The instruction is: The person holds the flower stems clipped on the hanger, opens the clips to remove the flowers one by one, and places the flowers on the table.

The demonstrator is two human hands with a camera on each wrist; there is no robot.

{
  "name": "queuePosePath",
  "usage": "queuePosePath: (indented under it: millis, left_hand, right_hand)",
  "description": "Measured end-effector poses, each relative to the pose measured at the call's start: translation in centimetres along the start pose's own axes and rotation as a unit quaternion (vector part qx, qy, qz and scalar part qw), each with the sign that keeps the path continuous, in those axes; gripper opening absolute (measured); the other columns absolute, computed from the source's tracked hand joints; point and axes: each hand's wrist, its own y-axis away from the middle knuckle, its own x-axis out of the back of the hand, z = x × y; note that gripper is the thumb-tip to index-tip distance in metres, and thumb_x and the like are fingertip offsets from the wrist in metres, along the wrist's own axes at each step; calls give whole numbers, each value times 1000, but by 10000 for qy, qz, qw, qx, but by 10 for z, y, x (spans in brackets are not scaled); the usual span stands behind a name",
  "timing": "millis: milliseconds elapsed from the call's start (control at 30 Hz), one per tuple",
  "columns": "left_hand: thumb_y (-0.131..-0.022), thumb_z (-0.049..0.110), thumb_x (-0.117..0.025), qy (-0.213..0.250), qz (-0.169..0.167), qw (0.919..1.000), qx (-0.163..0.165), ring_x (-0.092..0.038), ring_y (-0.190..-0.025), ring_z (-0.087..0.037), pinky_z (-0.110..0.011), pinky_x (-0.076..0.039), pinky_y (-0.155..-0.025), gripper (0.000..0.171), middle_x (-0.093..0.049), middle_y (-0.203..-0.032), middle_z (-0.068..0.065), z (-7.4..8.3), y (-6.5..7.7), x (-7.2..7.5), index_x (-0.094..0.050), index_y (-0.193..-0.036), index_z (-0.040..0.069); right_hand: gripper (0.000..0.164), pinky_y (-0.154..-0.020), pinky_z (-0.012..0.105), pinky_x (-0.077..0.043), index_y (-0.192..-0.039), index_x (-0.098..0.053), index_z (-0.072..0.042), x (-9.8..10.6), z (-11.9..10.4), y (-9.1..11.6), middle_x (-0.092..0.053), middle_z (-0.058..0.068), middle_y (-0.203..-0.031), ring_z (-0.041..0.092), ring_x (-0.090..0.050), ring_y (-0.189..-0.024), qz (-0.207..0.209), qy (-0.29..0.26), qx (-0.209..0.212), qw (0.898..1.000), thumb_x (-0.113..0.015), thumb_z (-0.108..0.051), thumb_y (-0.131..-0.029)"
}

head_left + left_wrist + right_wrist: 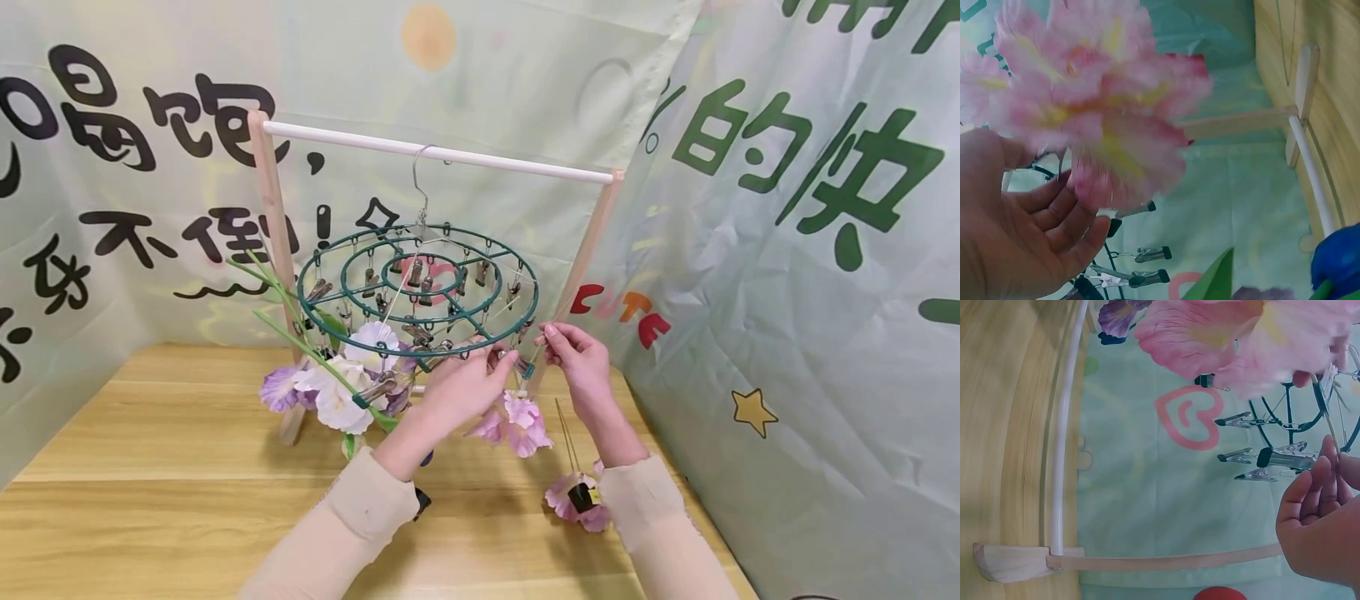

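Note:
A round green drying hanger with metal clips hangs by its hook from the rack's rail. At its front right rim my left hand pinches a metal clip between thumb and fingers. My right hand pinches the thin stem of a pink artificial flower between thumb and forefinger. The bloom hangs just below the clip and covers part of my left fingers in the left wrist view. White and purple artificial flowers hang from clips at the hanger's left, green stems slanting up.
The wooden rack with its white rail stands over the work. Another pink flower lies on the wooden table near my right forearm, its thin stems pointing up. Printed cloth closes in the back and right.

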Motion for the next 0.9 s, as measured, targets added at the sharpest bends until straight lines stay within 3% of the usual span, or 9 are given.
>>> queuePosePath:
  millis: [67, 133, 233, 300, 500, 567, 733, 900]
  left_hand:
    - [-110, 56, -32, -59, -287, 9995, 101, -60, -64, -23, -39, -48, -61, 45, -63, -78, 0, -1, -2, 2, -63, -108, 23]
    - [-110, 59, -28, -146, -539, 9982, 218, -69, -85, -30, -44, -53, -73, 55, -73, -104, -4, -1, -4, 3, -66, -123, 22]
    - [-108, 65, -23, -227, -807, 9957, 397, -67, -113, -38, -50, -54, -89, 67, -65, -140, -5, -3, -6, 4, -58, -145, 22]
    - [-107, 66, -22, -213, -901, 9947, 441, -64, -118, -40, -52, -53, -90, 67, -60, -148, -4, -4, -8, 4, -56, -147, 24]
    - [-106, 67, -25, 99, -844, 9956, 392, -66, -101, -31, -46, -51, -77, 56, -67, -115, -4, -9, -8, 1, -59, -124, 26]
    - [-105, 68, -26, 205, -788, 9959, 406, -66, -107, -32, -47, -52, -80, 61, -67, -120, -3, -10, -8, 0, -59, -134, 26]
    - [-105, 67, -29, 379, -620, 9968, 336, -66, -110, -31, -47, -54, -82, 64, -67, -122, -1, -12, -8, -3, -57, -143, 24]
    - [-106, 65, -32, 421, -424, 9981, 161, -67, -97, -27, -42, -53, -74, 59, -68, -110, 2, -13, -9, -5, -61, -136, 23]
  right_hand:
    - [24, -67, 20, -55, -115, -69, 9, 1, -1, 0, -73, -5, -79, 10, -59, -67, -11, 49, 20, 10000, -66, -12, -103]
    - [22, -68, 21, -55, -113, -70, 7, 1, -2, 1, -73, -4, -79, 10, -59, -68, -23, 89, 32, 10000, -66, -13, -104]
    - [21, -69, 22, -55, -112, -70, 6, 2, -3, 1, -73, -4, -79, 11, -59, -69, -54, 130, 61, 9999, -66, -13, -103]
    - [26, -69, 21, -55, -115, -68, 10, 3, -3, 1, -73, -4, -80, 11, -59, -69, -93, 146, 91, 9998, -66, -13, -104]
    - [33, -69, 21, -55, -120, -65, 15, 3, -5, 2, -74, -6, -80, 11, -59, -70, -150, 236, 102, 9996, -65, -15, -104]
    - [32, -69, 21, -55, -119, -66, 13, 3, -5, 3, -74, -6, -80, 12, -59, -70, -148, 252, 106, 9995, -66, -15, -104]
    - [33, -70, 21, -55, -119, -66, 14, 4, -5, 2, -74, -6, -80, 11, -60, -70, -142, 268, 125, 9995, -66, -15, -104]
    - [34, -71, 23, -56, -120, -66, 14, 4, -4, 1, -74, -6, -81, 14, -60, -71, -133, 310, 144, 9993, -67, -15, -103]
